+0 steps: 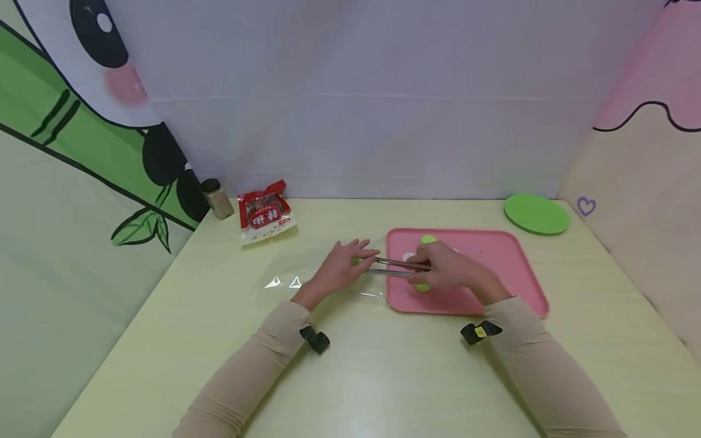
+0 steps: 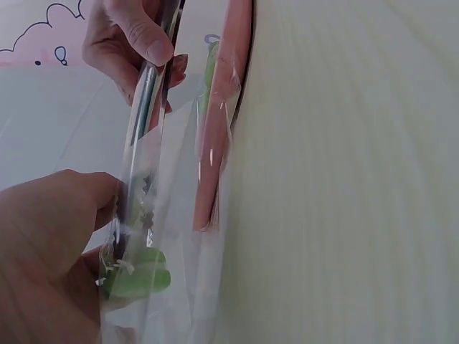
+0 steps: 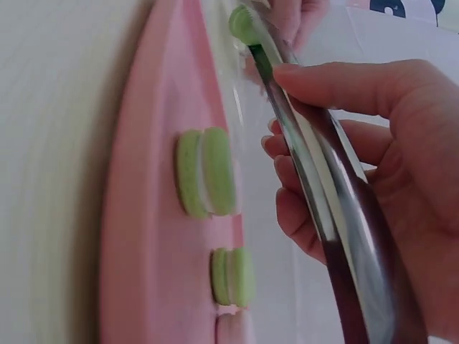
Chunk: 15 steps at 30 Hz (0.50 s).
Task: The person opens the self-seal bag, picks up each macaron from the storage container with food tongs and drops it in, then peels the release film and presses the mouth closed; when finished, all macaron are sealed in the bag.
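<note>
My right hand (image 1: 453,266) grips metal tongs (image 3: 362,229) over the pink tray. Between the tips of the tongs is a green macaron (image 3: 244,27). In the left wrist view, this macaron and the tong tips are at a clear plastic bag (image 2: 179,301); its film covers part of them. My left hand (image 1: 338,266) holds the bag by its edge, left of the tray, with some fingers extended in the head view. On the pink tray (image 1: 504,261) lie more green macarons (image 3: 215,172) and a pale pink one (image 3: 233,328), partly hidden by my right hand in the head view.
A red and white snack packet (image 1: 266,213) stands at the back left, beside a small jar with a dark lid (image 1: 218,201). At the back right lies a round green plate (image 1: 537,213). A printed cloth backdrop (image 1: 356,121) rises behind the table.
</note>
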Each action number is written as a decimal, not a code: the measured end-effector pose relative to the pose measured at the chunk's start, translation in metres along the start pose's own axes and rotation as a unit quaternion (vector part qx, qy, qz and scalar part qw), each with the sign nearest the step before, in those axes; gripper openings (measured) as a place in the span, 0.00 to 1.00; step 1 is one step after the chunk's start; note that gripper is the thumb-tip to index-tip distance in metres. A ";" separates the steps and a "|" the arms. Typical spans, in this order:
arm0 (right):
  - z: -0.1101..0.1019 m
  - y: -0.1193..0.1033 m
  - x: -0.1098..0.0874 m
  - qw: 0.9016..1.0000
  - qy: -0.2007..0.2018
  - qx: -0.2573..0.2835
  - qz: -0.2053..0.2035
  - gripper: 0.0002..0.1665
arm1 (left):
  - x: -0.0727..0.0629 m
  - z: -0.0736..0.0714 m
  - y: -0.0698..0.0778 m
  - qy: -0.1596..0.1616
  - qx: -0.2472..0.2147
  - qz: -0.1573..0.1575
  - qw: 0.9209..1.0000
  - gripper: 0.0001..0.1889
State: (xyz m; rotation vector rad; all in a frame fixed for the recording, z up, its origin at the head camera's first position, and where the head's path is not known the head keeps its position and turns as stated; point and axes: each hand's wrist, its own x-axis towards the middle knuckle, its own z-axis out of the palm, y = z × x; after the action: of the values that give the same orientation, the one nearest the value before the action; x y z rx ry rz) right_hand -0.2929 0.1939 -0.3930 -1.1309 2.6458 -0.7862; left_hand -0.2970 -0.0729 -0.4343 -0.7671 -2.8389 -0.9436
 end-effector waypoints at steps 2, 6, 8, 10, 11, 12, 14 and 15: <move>0.002 0.000 0.003 1.000 -0.004 0.002 -0.008 0.10 | 0.000 0.000 0.000 -0.002 0.000 0.002 1.000 0.17; 0.009 -0.004 0.012 1.000 -0.014 0.003 -0.006 0.10 | 0.000 0.000 0.001 -0.008 -0.013 0.012 1.000 0.17; 0.013 -0.007 0.016 1.000 -0.016 -0.006 -0.008 0.12 | 0.000 0.000 0.002 -0.006 -0.020 0.020 1.000 0.17; 0.016 -0.008 0.020 1.000 -0.018 -0.012 -0.009 0.14 | 0.000 0.000 0.004 0.000 -0.029 0.026 0.999 0.17; 0.017 -0.009 0.022 1.000 -0.019 -0.019 -0.014 0.15 | 0.000 0.000 0.006 0.005 -0.032 0.030 0.999 0.17; 0.018 -0.009 0.023 0.999 -0.017 -0.025 -0.019 0.15 | 0.000 -0.001 0.007 0.010 -0.033 0.032 0.999 0.17; 0.018 -0.011 0.024 0.999 -0.018 -0.031 -0.018 0.13 | 0.000 -0.001 0.008 0.026 -0.034 0.044 0.998 0.17; 0.018 -0.012 0.025 0.999 -0.019 -0.032 -0.015 0.12 | 0.001 -0.001 0.009 0.036 -0.035 0.049 0.998 0.16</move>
State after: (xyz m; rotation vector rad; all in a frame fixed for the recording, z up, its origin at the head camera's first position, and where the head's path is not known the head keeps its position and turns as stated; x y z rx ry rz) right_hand -0.2969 0.1622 -0.4003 -1.1904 2.6464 -0.6828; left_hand -0.2938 -0.0672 -0.4284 -0.8536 -2.6925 -1.0403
